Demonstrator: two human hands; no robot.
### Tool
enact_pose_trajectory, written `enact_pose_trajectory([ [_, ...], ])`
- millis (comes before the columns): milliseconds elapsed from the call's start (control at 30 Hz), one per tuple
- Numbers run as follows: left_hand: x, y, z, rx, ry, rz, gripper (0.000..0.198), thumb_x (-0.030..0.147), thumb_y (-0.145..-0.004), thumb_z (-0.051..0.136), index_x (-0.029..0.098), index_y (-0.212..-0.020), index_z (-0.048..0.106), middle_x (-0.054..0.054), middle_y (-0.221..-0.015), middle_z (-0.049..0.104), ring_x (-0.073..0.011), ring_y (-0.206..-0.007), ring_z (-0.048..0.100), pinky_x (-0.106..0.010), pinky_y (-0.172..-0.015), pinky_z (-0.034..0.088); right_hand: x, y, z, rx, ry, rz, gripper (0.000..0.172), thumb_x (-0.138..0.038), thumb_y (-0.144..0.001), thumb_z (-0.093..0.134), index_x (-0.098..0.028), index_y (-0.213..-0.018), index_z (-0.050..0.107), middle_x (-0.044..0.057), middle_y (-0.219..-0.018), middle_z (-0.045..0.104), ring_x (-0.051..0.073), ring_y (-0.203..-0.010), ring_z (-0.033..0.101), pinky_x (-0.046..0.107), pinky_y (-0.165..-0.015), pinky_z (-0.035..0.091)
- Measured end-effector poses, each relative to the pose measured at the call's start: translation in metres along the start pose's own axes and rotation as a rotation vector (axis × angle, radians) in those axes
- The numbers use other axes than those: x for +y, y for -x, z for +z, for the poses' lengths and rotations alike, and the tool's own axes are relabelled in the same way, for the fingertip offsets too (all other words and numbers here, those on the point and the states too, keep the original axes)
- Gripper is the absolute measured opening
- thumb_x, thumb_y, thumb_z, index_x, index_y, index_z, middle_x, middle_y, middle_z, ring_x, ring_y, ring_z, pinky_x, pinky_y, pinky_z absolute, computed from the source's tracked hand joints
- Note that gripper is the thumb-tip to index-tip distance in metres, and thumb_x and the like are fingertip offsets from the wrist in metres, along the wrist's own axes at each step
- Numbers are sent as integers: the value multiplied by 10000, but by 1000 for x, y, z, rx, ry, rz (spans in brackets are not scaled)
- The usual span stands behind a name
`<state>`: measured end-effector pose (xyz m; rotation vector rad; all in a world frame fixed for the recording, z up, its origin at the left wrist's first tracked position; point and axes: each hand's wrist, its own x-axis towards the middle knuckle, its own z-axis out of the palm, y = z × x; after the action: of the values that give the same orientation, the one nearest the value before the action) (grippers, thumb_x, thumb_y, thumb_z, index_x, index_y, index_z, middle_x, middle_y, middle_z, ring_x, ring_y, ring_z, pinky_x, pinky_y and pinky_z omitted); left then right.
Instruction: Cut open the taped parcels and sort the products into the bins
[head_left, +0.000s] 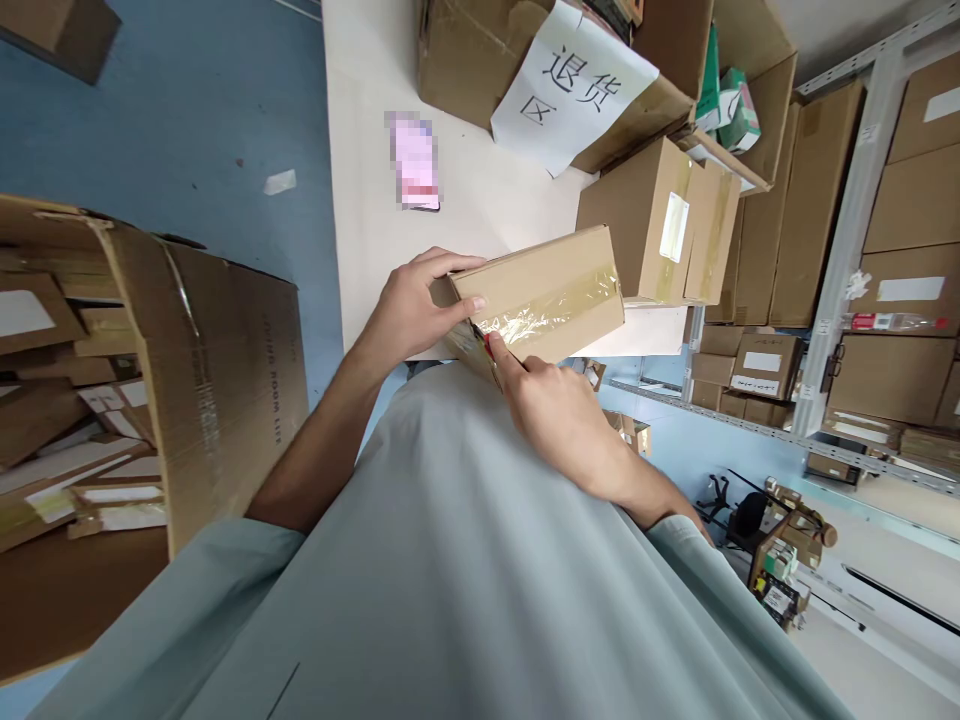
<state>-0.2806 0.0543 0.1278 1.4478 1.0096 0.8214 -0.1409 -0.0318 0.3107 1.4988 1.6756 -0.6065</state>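
I hold a small brown cardboard box (547,290) sealed with clear tape, close to my chest at the near edge of a pale table (375,200). My left hand (416,305) wraps around the box's near-left end, fingers closed over its top edge. My right hand (559,410) is closed on a small red-tipped object (489,345) pressed against the box's near end, forefinger stretched along it; I cannot make out what the object is.
A large open carton of flattened cardboard (112,380) stands at my left. On the table lie a phone (416,165), a taped box (667,225) and a big carton with a paper sign (570,85). Shelves of boxes (862,300) fill the right.
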Motion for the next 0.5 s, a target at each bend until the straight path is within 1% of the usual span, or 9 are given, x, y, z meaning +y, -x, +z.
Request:
enact_pose_trajectory([
  [100,0,-1,-1,-5,-19,-8,540,588,-911,825,262,-1342,832,-101,-1406,800,-339,-1351,716,-499,-1229,568,4,-1,0,22,-37,-19,840,-44,-1110,439,-212,-1890,177,207,-1192,822,322,-1086,841,417,-972,677],
  [167,1,-1,-2,-16,-26,-14,544,607,-911,825,266,-1336,833,-100,-1392,803,-337,-1338,720,-493,-1217,578,7,2,1,-27,-51,-17,844,-40,-1112,441,-231,-1893,184,204,-1207,824,333,-1107,844,430,-987,672],
  [267,2,0,-2,-18,-32,-17,560,627,-918,813,268,-1349,829,-100,-1392,803,-334,-1337,723,-488,-1223,574,10,9,6,-94,-55,-18,842,-35,-1113,430,-220,-1896,181,229,-1310,806,338,-1129,847,431,-981,674],
  [367,4,2,-2,-13,-44,-31,578,639,-928,796,267,-1370,821,-100,-1412,797,-333,-1352,717,-486,-1241,561,11,12,12,-84,-69,-30,840,-38,-1116,420,-217,-1899,172,239,-1379,782,328,-1100,855,422,-952,682],
  [500,7,4,-2,-34,-50,-33,586,647,-929,797,261,-1369,818,-99,-1408,799,-334,-1343,722,-490,-1246,559,15,15,19,-102,-73,-54,859,-14,-1097,407,-212,-1899,173,216,-1329,798,319,-1075,858,410,-925,685],
])
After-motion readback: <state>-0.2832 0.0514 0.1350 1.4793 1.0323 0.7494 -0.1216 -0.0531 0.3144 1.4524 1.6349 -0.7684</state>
